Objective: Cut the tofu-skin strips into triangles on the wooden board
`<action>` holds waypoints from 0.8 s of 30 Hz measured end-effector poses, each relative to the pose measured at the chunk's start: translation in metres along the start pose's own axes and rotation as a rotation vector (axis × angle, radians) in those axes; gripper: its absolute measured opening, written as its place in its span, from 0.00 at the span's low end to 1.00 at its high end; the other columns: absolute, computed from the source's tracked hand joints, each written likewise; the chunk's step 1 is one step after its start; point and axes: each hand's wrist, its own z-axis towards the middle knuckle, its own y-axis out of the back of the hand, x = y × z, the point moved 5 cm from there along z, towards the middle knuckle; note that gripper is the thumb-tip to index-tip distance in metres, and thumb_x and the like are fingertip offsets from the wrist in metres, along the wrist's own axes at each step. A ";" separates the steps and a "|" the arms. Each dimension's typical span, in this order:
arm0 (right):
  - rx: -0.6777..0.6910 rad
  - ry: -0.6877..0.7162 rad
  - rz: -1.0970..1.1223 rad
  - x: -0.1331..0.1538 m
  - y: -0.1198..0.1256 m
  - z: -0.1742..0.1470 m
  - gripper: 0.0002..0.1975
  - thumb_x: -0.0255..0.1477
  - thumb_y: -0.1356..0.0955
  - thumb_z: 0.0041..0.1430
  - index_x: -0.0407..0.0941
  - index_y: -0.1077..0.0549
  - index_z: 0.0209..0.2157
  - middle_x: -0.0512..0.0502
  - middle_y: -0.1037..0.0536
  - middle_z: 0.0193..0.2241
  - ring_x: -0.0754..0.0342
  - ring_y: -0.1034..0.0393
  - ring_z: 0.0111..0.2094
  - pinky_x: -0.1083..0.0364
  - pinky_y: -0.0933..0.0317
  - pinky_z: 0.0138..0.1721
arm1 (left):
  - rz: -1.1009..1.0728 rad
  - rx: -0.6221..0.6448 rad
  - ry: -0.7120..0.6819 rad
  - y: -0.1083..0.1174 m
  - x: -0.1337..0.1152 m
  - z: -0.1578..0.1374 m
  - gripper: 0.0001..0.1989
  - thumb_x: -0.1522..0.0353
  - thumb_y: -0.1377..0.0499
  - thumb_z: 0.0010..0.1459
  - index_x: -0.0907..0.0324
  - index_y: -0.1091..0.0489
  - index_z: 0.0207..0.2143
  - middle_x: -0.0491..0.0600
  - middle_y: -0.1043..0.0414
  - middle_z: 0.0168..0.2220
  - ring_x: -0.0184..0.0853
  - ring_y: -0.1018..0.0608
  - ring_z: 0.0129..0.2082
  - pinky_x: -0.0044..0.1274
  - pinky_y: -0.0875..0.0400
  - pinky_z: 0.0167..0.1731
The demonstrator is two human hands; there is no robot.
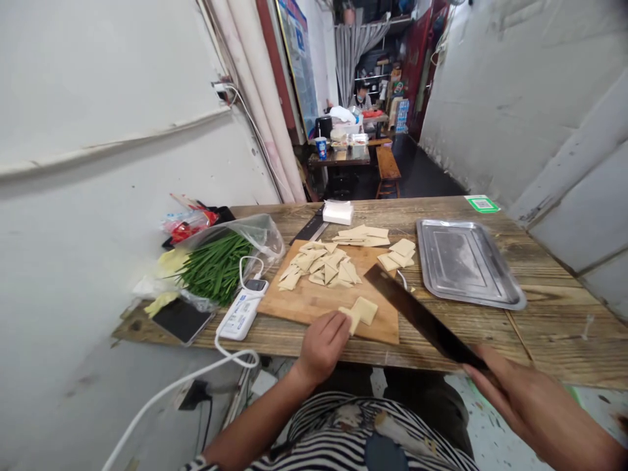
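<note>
My right hand [534, 399] is wrapped round the handle of a broad dark kitchen knife [422, 320], whose blade points up and left over the board's right edge. At the front of the wooden cutting board [289, 304], the fingers of my left hand [321, 347] are closed on a pale yellow tofu slice [350, 319]. Another square tofu slice [366, 311] lies against it. Farther back on the board is a loose pile of cut tofu pieces [318, 261]. Flat tofu sheets [363, 235] are stacked behind, with more tofu pieces [398, 254] at the right corner.
A metal tray [466, 261] lies to the right. On the left are a bag of green chives [216, 265], a white power strip [244, 311] with a cable and a dark phone-like slab [183, 319]. Behind stands a small white box [337, 212]. A person [362, 98] sits far back.
</note>
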 end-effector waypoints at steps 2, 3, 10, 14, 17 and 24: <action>-0.066 -0.022 -0.006 -0.008 0.002 -0.010 0.14 0.41 0.42 0.69 0.47 0.34 0.40 0.49 0.24 0.24 0.52 0.28 0.21 0.58 0.41 0.17 | 0.026 0.004 -0.057 -0.009 0.004 0.016 0.11 0.74 0.45 0.62 0.68 0.31 0.46 0.58 0.24 0.41 0.42 0.25 0.44 0.33 0.24 0.42; -0.086 -0.049 0.009 -0.013 0.000 -0.015 0.14 0.42 0.42 0.68 0.47 0.34 0.41 0.49 0.23 0.24 0.52 0.27 0.22 0.58 0.40 0.18 | 0.031 0.025 -0.084 -0.015 0.006 0.023 0.09 0.74 0.45 0.63 0.68 0.30 0.44 0.58 0.24 0.41 0.42 0.24 0.43 0.33 0.24 0.41; -0.065 -0.307 0.274 -0.023 -0.024 -0.038 0.20 0.48 0.41 0.65 0.45 0.33 0.40 0.57 0.36 0.11 0.56 0.39 0.12 0.60 0.44 0.14 | -0.179 0.419 -0.114 -0.053 0.025 0.043 0.13 0.64 0.47 0.65 0.65 0.30 0.43 0.58 0.26 0.46 0.41 0.25 0.48 0.32 0.27 0.47; 0.015 -0.420 0.398 -0.027 -0.039 -0.046 0.24 0.51 0.43 0.64 0.44 0.34 0.41 0.56 0.38 0.11 0.55 0.41 0.12 0.59 0.44 0.15 | -0.366 0.680 0.033 -0.055 0.043 0.044 0.27 0.56 0.41 0.60 0.63 0.37 0.55 0.60 0.30 0.54 0.44 0.28 0.54 0.34 0.32 0.52; 0.091 -0.504 0.452 -0.038 -0.053 -0.053 0.23 0.52 0.43 0.63 0.45 0.36 0.38 0.56 0.37 0.13 0.55 0.40 0.15 0.59 0.43 0.18 | -0.446 0.757 0.036 -0.055 0.048 0.049 0.30 0.60 0.41 0.60 0.61 0.43 0.61 0.59 0.33 0.56 0.44 0.30 0.56 0.33 0.35 0.55; 0.120 -0.559 0.508 -0.048 -0.060 -0.057 0.27 0.54 0.41 0.60 0.45 0.37 0.44 0.56 0.37 0.14 0.54 0.40 0.16 0.58 0.44 0.18 | -0.334 0.721 0.080 -0.062 0.032 0.055 0.31 0.57 0.40 0.59 0.63 0.40 0.59 0.59 0.28 0.49 0.45 0.27 0.49 0.35 0.32 0.50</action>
